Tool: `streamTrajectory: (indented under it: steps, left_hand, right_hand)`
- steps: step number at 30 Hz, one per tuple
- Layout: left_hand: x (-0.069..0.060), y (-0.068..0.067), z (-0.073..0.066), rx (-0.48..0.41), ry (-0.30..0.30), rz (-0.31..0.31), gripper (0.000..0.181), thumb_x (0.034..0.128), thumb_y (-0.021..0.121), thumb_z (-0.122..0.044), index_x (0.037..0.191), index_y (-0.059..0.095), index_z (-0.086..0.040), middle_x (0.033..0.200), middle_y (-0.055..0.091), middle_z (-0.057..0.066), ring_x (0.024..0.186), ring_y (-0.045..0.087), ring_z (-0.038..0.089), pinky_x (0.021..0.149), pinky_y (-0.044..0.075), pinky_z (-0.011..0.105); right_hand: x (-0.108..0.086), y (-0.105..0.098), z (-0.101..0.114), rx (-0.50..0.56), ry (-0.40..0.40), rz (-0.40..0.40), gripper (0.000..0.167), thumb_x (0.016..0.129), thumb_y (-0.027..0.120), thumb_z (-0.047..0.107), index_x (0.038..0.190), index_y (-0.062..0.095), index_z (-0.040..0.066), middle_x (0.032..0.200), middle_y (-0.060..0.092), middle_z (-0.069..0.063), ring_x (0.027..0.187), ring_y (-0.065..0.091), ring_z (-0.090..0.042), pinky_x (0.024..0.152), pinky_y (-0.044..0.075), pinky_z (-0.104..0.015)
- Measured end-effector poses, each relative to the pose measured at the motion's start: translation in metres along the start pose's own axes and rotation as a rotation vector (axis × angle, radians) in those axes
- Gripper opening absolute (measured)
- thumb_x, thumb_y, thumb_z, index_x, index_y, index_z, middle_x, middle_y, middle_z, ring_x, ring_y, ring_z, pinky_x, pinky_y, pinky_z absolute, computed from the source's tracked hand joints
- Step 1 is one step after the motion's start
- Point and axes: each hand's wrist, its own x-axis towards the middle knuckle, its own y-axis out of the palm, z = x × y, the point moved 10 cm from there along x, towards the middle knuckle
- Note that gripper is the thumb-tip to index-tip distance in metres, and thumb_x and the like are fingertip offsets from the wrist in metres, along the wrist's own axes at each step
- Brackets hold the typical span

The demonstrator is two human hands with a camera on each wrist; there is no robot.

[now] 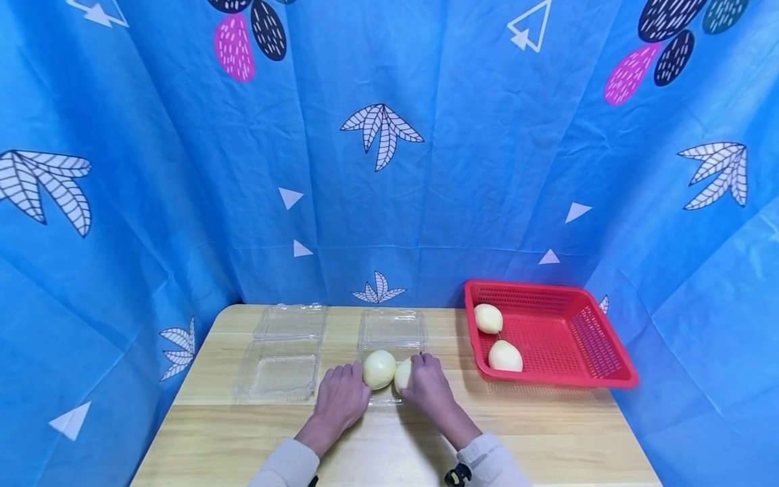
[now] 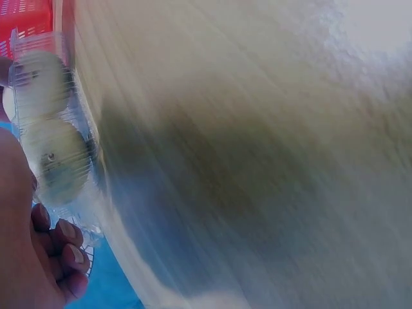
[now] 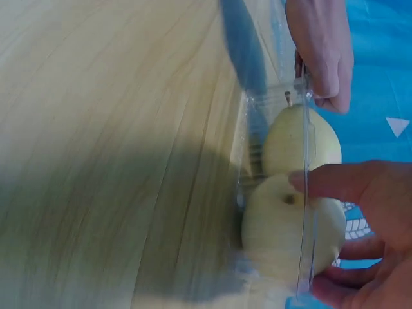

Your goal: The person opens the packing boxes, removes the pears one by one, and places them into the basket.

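Observation:
Two pale yellow pears sit side by side in a clear plastic clamshell box (image 1: pixel 385 402), whose lid lies folded back. My left hand (image 1: pixel 343 394) pinches the box's left rim, close to the left pear (image 1: pixel 379 369); the right wrist view shows that hand (image 3: pixel 325 55) at the rim. My right hand (image 1: pixel 431 387) grips the right pear (image 1: pixel 402 375), with the thumb over its top and fingers on its far side, as the right wrist view shows. Through the box wall, both pears appear in the left wrist view, the nearer pear (image 2: pixel 58 161) beside the left hand's curled fingers.
Another open clear box (image 1: pixel 282 368) lies to the left on the wooden table (image 1: pixel 201 433). A red basket (image 1: pixel 566 382) stands at the right, with an upper pear (image 1: pixel 488 318) and a lower pear (image 1: pixel 505 356) along its left side. Blue curtain (image 1: pixel 389 203) encloses the table's back and sides.

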Motion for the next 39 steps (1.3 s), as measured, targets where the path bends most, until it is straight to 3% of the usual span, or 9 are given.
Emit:
streamTrajectory:
  steps: [5,12,17,22,27,32,35,39]
  left_hand:
    - [-0.001,-0.002,-0.001,0.005,0.017,-0.065,0.023,0.0795,0.065,-0.025,0.076,0.045,-0.015,0.063,0.031,-0.007,0.058,0.02,0.01,0.055,0.019,0.024]
    - [-0.001,-0.002,-0.001,0.003,0.013,-0.057,0.023,0.0799,0.065,-0.025,0.076,0.044,-0.015,0.063,0.03,-0.007,0.059,0.018,0.01,0.055,0.018,0.023]
    - [-0.002,-0.004,-0.002,0.006,0.015,-0.081,0.024,0.0784,0.066,-0.024,0.075,0.045,-0.015,0.062,0.03,-0.006,0.056,0.022,0.011,0.055,0.017,0.023]
    - [-0.002,-0.006,-0.004,0.003,0.008,-0.089,0.023,0.0789,0.067,-0.023,0.076,0.046,-0.014,0.06,0.035,-0.005,0.053,0.031,0.012,0.054,0.019,0.023]
    - [-0.001,-0.007,-0.006,0.001,-0.004,-0.086,0.021,0.0805,0.068,-0.024,0.078,0.05,-0.013,0.06,0.038,-0.004,0.052,0.035,0.013,0.053,0.025,0.024]
    - [-0.001,0.001,-0.003,-0.015,-0.032,-0.036,0.022,0.0837,0.067,-0.025,0.078,0.049,-0.012,0.06,0.042,-0.002,0.052,0.038,0.015,0.053,0.031,0.027]
    - [-0.002,0.008,-0.001,-0.02,-0.047,0.015,0.023,0.0862,0.066,-0.026,0.079,0.05,-0.012,0.062,0.046,0.0,0.053,0.041,0.017,0.054,0.035,0.029]
    - [-0.004,0.012,0.0,-0.019,-0.054,0.05,0.025,0.0869,0.067,-0.027,0.079,0.049,-0.011,0.062,0.046,0.0,0.053,0.041,0.018,0.054,0.036,0.03]
  right_hand:
    - [0.001,0.004,0.004,-0.054,0.007,0.015,0.071,0.061,0.099,0.024,0.111,0.064,-0.011,0.101,0.066,-0.025,0.092,0.064,-0.035,0.075,0.064,-0.043]
    - [0.005,0.012,0.008,-0.078,0.025,0.078,0.069,0.06,0.1,0.027,0.104,0.062,-0.01,0.092,0.064,-0.019,0.085,0.061,-0.03,0.074,0.062,-0.042]
    - [0.006,0.014,0.009,-0.096,0.026,0.079,0.07,0.056,0.101,0.026,0.1,0.06,-0.009,0.088,0.062,-0.018,0.083,0.058,-0.029,0.077,0.061,-0.043]
    - [0.005,0.011,0.005,-0.037,0.045,0.029,0.069,0.057,0.098,0.023,0.105,0.062,-0.011,0.092,0.066,-0.021,0.087,0.061,-0.034,0.08,0.06,-0.044]
    - [0.003,0.003,-0.003,0.088,0.069,-0.02,0.078,0.059,0.093,0.021,0.122,0.061,-0.011,0.108,0.068,-0.026,0.1,0.063,-0.039,0.088,0.06,-0.047]
    - [0.003,-0.009,-0.005,0.221,0.045,-0.045,0.082,0.06,0.094,0.016,0.13,0.059,-0.008,0.118,0.068,-0.026,0.105,0.067,-0.039,0.092,0.06,-0.049]
    - [0.005,-0.014,-0.005,0.237,0.017,-0.045,0.083,0.059,0.095,0.014,0.13,0.059,-0.009,0.118,0.069,-0.025,0.103,0.069,-0.038,0.091,0.061,-0.05]
    - [0.007,-0.016,-0.014,0.247,0.062,-0.018,0.086,0.059,0.094,0.017,0.133,0.058,-0.009,0.12,0.07,-0.024,0.105,0.07,-0.037,0.091,0.061,-0.049]
